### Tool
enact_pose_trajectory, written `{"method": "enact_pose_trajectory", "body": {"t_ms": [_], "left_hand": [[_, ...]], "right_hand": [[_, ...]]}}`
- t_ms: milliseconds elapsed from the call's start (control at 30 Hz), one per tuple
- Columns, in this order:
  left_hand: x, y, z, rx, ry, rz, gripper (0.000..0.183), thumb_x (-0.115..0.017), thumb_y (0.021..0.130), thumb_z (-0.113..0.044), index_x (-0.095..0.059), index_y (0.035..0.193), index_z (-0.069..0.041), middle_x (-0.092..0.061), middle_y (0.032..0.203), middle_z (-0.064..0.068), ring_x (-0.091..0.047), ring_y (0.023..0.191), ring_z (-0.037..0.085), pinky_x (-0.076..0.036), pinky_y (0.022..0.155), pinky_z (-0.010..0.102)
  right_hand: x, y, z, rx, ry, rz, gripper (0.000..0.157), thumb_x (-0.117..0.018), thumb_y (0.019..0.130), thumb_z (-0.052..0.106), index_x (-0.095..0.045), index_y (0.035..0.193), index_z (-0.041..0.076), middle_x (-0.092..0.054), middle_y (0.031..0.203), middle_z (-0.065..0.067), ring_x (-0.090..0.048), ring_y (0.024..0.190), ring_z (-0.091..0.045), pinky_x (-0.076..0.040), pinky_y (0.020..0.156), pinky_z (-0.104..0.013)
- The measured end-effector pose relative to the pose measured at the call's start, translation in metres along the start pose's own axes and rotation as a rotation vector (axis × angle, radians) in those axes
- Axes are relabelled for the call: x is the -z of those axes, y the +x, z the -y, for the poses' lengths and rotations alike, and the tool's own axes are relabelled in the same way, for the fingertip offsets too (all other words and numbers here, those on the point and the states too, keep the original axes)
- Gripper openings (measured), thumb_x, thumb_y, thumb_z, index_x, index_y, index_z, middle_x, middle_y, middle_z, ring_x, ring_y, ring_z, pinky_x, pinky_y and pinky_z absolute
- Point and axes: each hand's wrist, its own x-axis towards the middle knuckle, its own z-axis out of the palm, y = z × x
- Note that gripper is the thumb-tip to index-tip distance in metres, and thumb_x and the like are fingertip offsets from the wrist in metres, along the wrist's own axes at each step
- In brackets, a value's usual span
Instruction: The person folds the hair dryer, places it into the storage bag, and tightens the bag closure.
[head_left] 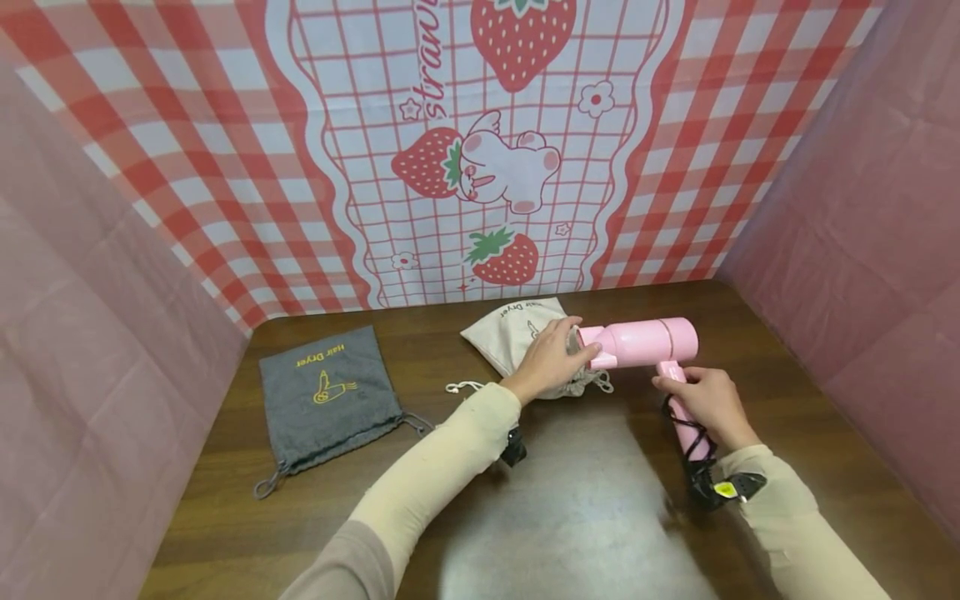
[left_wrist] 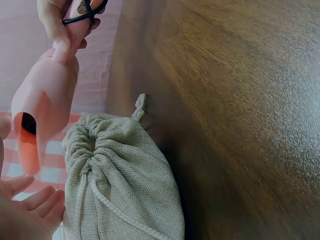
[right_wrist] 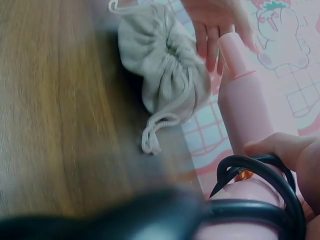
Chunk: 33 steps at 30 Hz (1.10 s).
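Note:
A pink hair dryer (head_left: 637, 343) is held up above the table, its nozzle pointing left and its handle angled down. My right hand (head_left: 711, 404) grips the handle, round which a black cord (right_wrist: 250, 207) is wound. My left hand (left_wrist: 30, 215) has its fingers extended close to the nozzle; contact between them cannot be made out. Below the left hand lies a beige drawstring bag (head_left: 501, 335) marked "Hair Dryer". Its gathered mouth (left_wrist: 89, 145) is drawn nearly together, and it looks full in both wrist views.
A flat grey drawstring bag (head_left: 348, 417) with yellow print lies on the left of the brown wooden table (head_left: 570, 517). A strawberry-patterned cloth (head_left: 637, 208) hangs at the back. Pink cloth walls (head_left: 847, 250) stand at both sides.

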Motion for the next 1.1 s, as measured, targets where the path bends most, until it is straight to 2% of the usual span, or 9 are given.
{"method": "enact_pose_trajectory", "body": {"t_ms": [100, 300, 433, 700, 900, 1100], "left_hand": [[0.000, 0.000, 0.000, 0.002, -0.039, 0.004, 0.062, -0.059, 0.093, -0.047, -0.046, 0.142, -0.012, -0.054, 0.140, 0.009, -0.052, 0.128, 0.020, -0.042, 0.107, 0.033], [0.001, -0.001, 0.001, -0.022, -0.100, 0.013, 0.065, -0.065, 0.088, -0.049, -0.048, 0.140, -0.013, -0.054, 0.139, 0.009, -0.053, 0.126, 0.021, -0.043, 0.106, 0.033], [0.002, -0.001, 0.001, -0.039, -0.113, 0.033, 0.064, -0.069, 0.085, -0.049, -0.053, 0.136, -0.015, -0.057, 0.136, 0.006, -0.055, 0.122, 0.018, -0.044, 0.103, 0.030], [0.008, -0.004, -0.003, -0.108, 0.042, 0.093, 0.065, -0.072, 0.081, -0.052, -0.057, 0.132, -0.014, -0.064, 0.127, 0.002, -0.059, 0.113, 0.014, -0.047, 0.094, 0.025], [0.012, -0.006, -0.006, -0.127, 0.108, 0.095, 0.066, -0.072, 0.081, -0.053, -0.057, 0.132, -0.013, -0.066, 0.120, 0.001, -0.061, 0.104, 0.012, -0.048, 0.087, 0.024], [0.013, -0.009, -0.010, -0.175, 0.206, 0.088, 0.069, -0.072, 0.079, -0.055, -0.055, 0.131, -0.013, -0.067, 0.112, -0.002, -0.061, 0.097, 0.010, -0.050, 0.083, 0.026]], "right_hand": [[-0.002, -0.002, 0.006, 0.014, 0.012, 0.011, 0.051, -0.070, 0.086, 0.041, -0.067, 0.107, -0.005, -0.064, 0.080, -0.009, -0.053, 0.070, -0.015, -0.046, 0.056, -0.025], [-0.007, -0.005, 0.013, 0.072, 0.001, 0.021, 0.040, -0.072, 0.085, 0.037, -0.069, 0.091, -0.003, -0.058, 0.064, 0.003, -0.052, 0.062, -0.013, -0.044, 0.052, -0.025], [-0.011, -0.006, 0.014, 0.103, -0.007, 0.032, 0.038, -0.072, 0.085, 0.036, -0.068, 0.087, -0.001, -0.056, 0.061, 0.005, -0.052, 0.060, -0.012, -0.043, 0.051, -0.025], [-0.013, -0.010, 0.016, 0.112, -0.010, 0.035, 0.038, -0.073, 0.084, 0.035, -0.069, 0.091, -0.002, -0.057, 0.063, 0.002, -0.051, 0.062, -0.013, -0.043, 0.052, -0.025], [-0.013, -0.012, 0.019, 0.116, -0.016, 0.031, 0.036, -0.074, 0.082, 0.034, -0.069, 0.089, -0.002, -0.057, 0.063, 0.003, -0.051, 0.062, -0.012, -0.043, 0.053, -0.024], [-0.014, -0.013, 0.023, 0.125, -0.019, 0.031, 0.035, -0.075, 0.081, 0.034, -0.068, 0.085, -0.001, -0.055, 0.059, 0.006, -0.051, 0.060, -0.012, -0.043, 0.052, -0.024]]}}
